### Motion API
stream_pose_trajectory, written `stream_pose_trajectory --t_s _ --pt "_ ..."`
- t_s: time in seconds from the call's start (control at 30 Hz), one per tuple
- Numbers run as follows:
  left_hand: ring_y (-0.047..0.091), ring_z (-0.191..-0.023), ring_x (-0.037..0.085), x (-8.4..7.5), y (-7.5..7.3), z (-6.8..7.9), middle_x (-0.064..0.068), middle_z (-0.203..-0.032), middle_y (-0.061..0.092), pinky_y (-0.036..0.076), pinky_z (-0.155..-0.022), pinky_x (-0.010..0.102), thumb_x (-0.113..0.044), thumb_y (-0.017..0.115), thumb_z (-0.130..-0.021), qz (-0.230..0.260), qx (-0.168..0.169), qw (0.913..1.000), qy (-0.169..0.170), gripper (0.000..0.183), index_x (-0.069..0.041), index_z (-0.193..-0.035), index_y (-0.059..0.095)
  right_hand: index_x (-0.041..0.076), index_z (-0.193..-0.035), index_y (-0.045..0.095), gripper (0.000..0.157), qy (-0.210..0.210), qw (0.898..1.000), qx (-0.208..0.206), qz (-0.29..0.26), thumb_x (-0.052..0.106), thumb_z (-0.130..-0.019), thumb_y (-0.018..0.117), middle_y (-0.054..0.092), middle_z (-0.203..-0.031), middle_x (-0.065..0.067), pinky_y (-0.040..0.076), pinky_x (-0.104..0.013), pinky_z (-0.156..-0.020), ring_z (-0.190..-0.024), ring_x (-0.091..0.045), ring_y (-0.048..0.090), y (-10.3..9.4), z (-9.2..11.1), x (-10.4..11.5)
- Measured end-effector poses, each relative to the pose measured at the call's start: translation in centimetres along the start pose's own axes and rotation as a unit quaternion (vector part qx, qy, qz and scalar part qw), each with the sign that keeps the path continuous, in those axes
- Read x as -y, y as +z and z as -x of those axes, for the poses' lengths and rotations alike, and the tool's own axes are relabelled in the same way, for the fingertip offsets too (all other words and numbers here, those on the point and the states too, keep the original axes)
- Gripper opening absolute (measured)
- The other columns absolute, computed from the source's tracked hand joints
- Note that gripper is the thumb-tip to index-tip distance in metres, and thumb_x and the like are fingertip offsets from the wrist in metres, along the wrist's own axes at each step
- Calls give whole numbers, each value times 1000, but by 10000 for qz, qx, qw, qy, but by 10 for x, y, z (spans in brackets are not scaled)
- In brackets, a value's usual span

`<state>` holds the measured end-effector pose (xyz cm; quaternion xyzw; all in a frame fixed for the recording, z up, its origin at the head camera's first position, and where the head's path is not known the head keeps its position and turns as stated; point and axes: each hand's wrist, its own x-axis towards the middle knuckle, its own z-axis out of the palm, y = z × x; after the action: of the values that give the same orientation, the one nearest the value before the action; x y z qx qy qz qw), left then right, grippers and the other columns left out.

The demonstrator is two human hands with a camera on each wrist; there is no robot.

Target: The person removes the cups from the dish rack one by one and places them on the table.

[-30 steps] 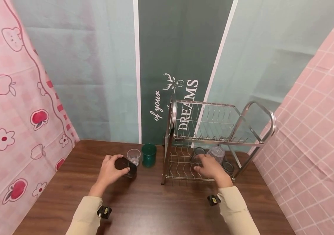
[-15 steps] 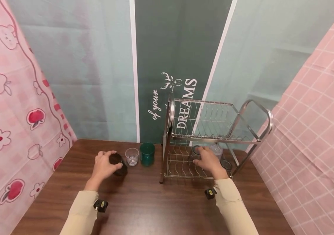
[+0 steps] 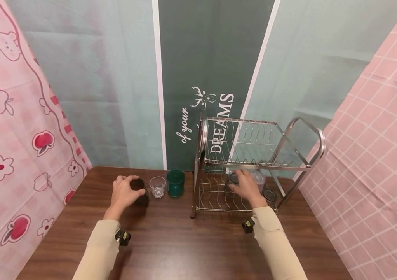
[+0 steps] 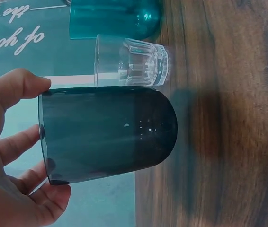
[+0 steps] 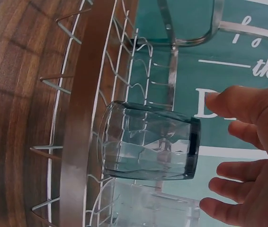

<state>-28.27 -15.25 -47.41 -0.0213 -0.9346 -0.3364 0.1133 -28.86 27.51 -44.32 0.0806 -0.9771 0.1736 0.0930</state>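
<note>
one dark, glassy, cylindrical tumbler (image 4: 108, 137), likely slippery and breakable, is pinched at its rim by the left hand (image 3: 123, 192), best gripped mid-wall, over the brown wooden table (image 3: 170, 237), the right hand (image 3: 246, 187) being spread near a racked grey faceted glass (image 5: 148, 142).

Flowered cloth (image 3: 20, 147) and checked pink cloth (image 3: 370, 144) flank a lettered backdrop (image 3: 214, 58).

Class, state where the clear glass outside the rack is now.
In the head view, the clear glass stands on the table left of the rack, between the dark cup in the left hand and the green cup.
</note>
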Motion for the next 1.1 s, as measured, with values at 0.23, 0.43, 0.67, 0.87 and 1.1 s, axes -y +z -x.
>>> stream_pose_trajectory --t_s 0.23,0.43,0.67,0.87,1.1 --pt "35 -102 44 1 3 -11 28 -116 41 35 -79 53 -26 73 -72 -21 -35 10000 -29 53 -3 -118 59 -2 -128 51 58 -137 9999 -70 -58 18 -79 73 43 -128 -30 37 -58 -87 -114 -49 41 5 -8 -10" --pt "35 -101 44 1 5 -19 28 -117 41 35 -79 53 -26 73 -73 47 -60 10000 -55 51 -2 -116 60 -2 -129 50 58 -172 9998 -19 -118 17 -79 72 39 -130 -33 36 -59 -88 -117 -51 38 10 -13 -15" --pt "35 -102 44 2 10 -27 28 -117 41 36 -79 53 -27 73 -72 68 -95 9999 -31 51 -1 -114 60 -1 -130 50 59 -66 9998 -14 -186 17 -78 72 39 -131 -32 35 -60 -89 -117 -51 36 15 -16 -16" --pt "35 -102 44 6 16 -31 28 -115 41 36 -80 53 -27 74 -73 50 -92 9999 -43 51 -1 -114 60 -1 -129 50 57 -15 9996 124 -255 14 -78 71 41 -127 -33 38 -60 -86 -114 -51 40 21 -16 -16" --pt "34 -106 46 9 23 -33 30 -118 40 35 -84 55 -27 73 -76 -47 -101 9999 55 55 3 -120 56 0 -129 51 54 41 9993 256 -258 10 -80 71 45 -123 -32 41 -57 -83 -109 -49 46 27 -17 -17"
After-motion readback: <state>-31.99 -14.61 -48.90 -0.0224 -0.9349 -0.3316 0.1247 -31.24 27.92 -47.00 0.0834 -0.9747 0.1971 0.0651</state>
